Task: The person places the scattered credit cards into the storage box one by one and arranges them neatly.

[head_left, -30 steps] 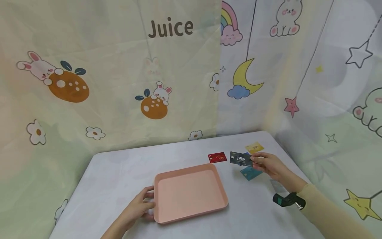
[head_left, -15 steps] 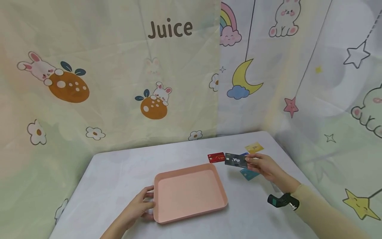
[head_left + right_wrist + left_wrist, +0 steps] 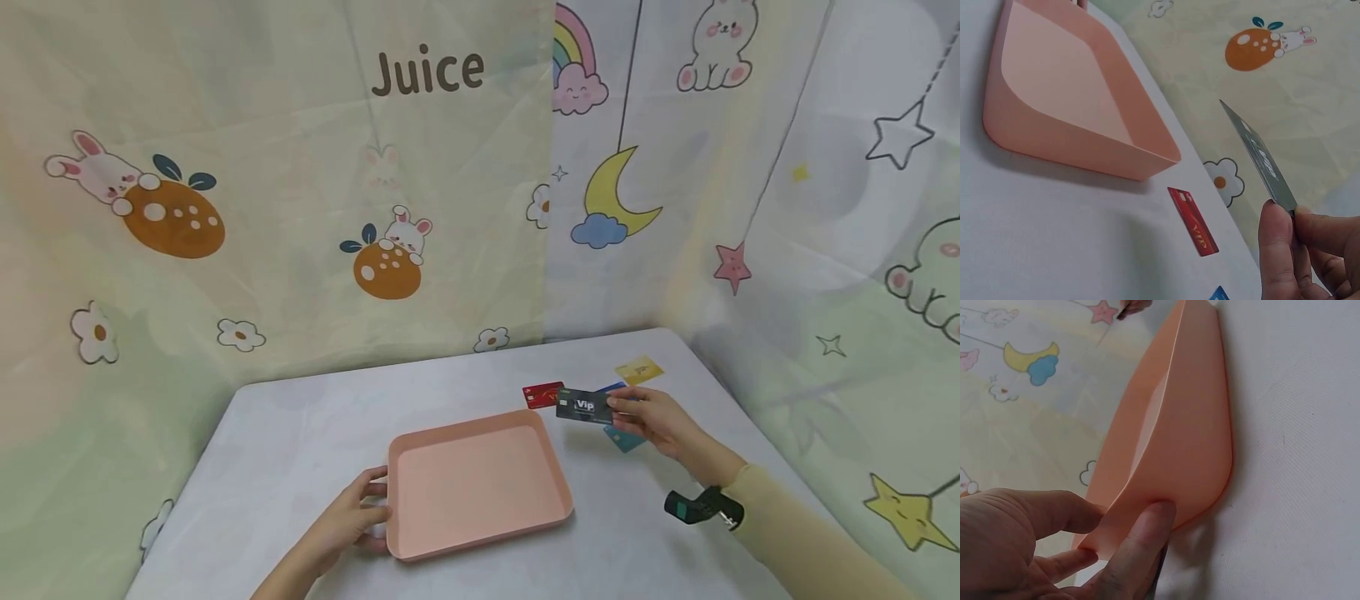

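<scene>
My right hand [image 3: 654, 418] pinches a black VIP card [image 3: 583, 406] by its right end, thumb and fingertips on it. In the right wrist view, the card [image 3: 1260, 159] slants up from the fingertips, above the table. Beside it in the head view is the far right corner of a pink rectangular tray [image 3: 480, 492], which holds nothing. My left hand [image 3: 347, 518] is at the tray's left side. The left wrist view shows its fingertips [image 3: 1155, 519] touching the outer wall and rim of the tray [image 3: 1191, 419].
A red VIP card [image 3: 542, 395] lies behind the tray. Near the right hand lie a teal card [image 3: 624, 439], a partly hidden blue card [image 3: 614, 387] and a yellow card [image 3: 640, 369]. Printed curtains [image 3: 300, 167] hang behind the white table [image 3: 300, 417].
My right hand has moved left and slightly nearer with the black card, which now overlaps the red card's edge in the head view. The left hand and tray have stayed put.
</scene>
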A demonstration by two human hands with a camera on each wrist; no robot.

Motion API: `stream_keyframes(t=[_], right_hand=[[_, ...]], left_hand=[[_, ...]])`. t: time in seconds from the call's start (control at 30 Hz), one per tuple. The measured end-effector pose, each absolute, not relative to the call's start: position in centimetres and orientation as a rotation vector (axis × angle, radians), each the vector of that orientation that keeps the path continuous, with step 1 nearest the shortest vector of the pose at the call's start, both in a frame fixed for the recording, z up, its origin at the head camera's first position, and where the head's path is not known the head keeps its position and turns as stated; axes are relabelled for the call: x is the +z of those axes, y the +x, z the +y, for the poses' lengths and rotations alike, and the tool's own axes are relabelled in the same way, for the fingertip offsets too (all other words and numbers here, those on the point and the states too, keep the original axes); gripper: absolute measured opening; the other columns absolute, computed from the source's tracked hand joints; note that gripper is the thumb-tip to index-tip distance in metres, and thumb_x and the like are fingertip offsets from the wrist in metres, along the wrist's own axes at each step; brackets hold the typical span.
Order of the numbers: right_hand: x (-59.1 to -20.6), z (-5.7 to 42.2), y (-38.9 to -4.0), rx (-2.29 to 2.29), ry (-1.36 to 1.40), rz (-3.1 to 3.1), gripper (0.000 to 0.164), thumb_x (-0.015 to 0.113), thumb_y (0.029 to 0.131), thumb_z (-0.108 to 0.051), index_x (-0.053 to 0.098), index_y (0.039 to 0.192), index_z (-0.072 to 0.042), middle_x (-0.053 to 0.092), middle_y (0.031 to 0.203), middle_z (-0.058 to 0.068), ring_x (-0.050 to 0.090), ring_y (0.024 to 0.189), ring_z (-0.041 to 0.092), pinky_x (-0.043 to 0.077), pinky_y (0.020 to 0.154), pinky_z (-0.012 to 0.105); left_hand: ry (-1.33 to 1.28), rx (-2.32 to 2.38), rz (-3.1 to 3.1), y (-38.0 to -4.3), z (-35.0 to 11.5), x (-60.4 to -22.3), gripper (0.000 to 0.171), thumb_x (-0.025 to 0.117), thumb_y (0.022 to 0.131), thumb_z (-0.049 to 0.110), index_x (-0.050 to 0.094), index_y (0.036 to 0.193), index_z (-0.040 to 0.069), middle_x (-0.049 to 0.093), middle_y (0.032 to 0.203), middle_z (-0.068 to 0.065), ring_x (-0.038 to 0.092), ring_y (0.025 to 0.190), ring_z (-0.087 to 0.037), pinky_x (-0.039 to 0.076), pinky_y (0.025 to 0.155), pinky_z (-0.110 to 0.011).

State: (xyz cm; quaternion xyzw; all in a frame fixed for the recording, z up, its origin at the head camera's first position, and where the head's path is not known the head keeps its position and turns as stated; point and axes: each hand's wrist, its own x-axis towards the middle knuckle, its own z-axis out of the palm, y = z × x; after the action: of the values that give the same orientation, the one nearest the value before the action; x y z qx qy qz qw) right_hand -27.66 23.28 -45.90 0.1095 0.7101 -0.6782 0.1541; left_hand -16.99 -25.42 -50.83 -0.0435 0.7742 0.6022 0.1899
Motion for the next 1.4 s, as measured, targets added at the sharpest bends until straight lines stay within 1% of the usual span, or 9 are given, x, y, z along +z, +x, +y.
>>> stream_keyframes(t=[0.3, 0.7, 0.97, 1.1, 1.3, 1.4], right_hand=[[-46.4, 21.8, -27.6, -1.917, 0.340, 2.052, 0.052, 0.066, 0.102, -0.016, 0.047, 0.146, 0.006, 0.058, 0.122, 0.020, 0.070, 0.081, 0.012, 0.062, 0.077, 0.024], [-46.1, 20.7, -27.2, -1.936, 0.312, 2.028, 0.051, 0.067, 0.101, -0.016, 0.049, 0.144, 0.006, 0.060, 0.116, 0.016, 0.070, 0.080, 0.011, 0.062, 0.076, 0.023], [-46.9, 19.9, -26.8, -1.951, 0.280, 2.005, 0.051, 0.070, 0.100, -0.015, 0.053, 0.143, 0.006, 0.063, 0.115, 0.015, 0.071, 0.080, 0.014, 0.063, 0.076, 0.024], [-46.9, 19.6, -26.6, -1.941, 0.276, 2.019, 0.050, 0.070, 0.099, -0.015, 0.055, 0.142, 0.005, 0.066, 0.112, 0.014, 0.071, 0.080, 0.015, 0.063, 0.076, 0.025], [-46.6, 19.5, -26.3, -1.921, 0.277, 2.022, 0.050, 0.070, 0.100, -0.016, 0.055, 0.142, 0.005, 0.066, 0.111, 0.015, 0.071, 0.080, 0.015, 0.063, 0.075, 0.025], [-46.7, 19.4, -26.2, -1.921, 0.278, 2.026, 0.048, 0.071, 0.099, -0.017, 0.057, 0.140, 0.004, 0.066, 0.110, 0.015, 0.071, 0.080, 0.016, 0.063, 0.075, 0.025]], left_hand=[[-0.125, 1.694, 2.184, -16.9, -25.2, -50.9, 0.076, 0.068, 0.091, 0.001, 0.030, 0.157, 0.000, 0.043, 0.146, -0.032, 0.065, 0.106, -0.026, 0.064, 0.070, -0.047], [-0.117, 1.691, 2.180, -16.9, -25.4, -50.6, 0.077, 0.068, 0.092, 0.002, 0.029, 0.158, 0.001, 0.042, 0.147, -0.032, 0.064, 0.105, -0.026, 0.064, 0.070, -0.046], [-0.132, 1.692, 2.184, -17.0, -25.4, -50.8, 0.076, 0.069, 0.092, 0.003, 0.030, 0.158, 0.003, 0.043, 0.147, -0.031, 0.064, 0.105, -0.025, 0.064, 0.070, -0.046], [-0.127, 1.693, 2.192, -16.9, -25.4, -50.8, 0.076, 0.070, 0.093, 0.004, 0.030, 0.158, 0.003, 0.044, 0.147, -0.032, 0.065, 0.106, -0.025, 0.064, 0.071, -0.046], [-0.127, 1.697, 2.185, -16.9, -25.6, -50.8, 0.076, 0.070, 0.093, 0.004, 0.030, 0.158, 0.003, 0.044, 0.148, -0.031, 0.065, 0.106, -0.025, 0.064, 0.071, -0.046], [-0.125, 1.699, 2.178, -16.9, -25.5, -50.9, 0.077, 0.070, 0.092, 0.004, 0.030, 0.158, 0.004, 0.043, 0.148, -0.031, 0.065, 0.106, -0.025, 0.064, 0.071, -0.046]])
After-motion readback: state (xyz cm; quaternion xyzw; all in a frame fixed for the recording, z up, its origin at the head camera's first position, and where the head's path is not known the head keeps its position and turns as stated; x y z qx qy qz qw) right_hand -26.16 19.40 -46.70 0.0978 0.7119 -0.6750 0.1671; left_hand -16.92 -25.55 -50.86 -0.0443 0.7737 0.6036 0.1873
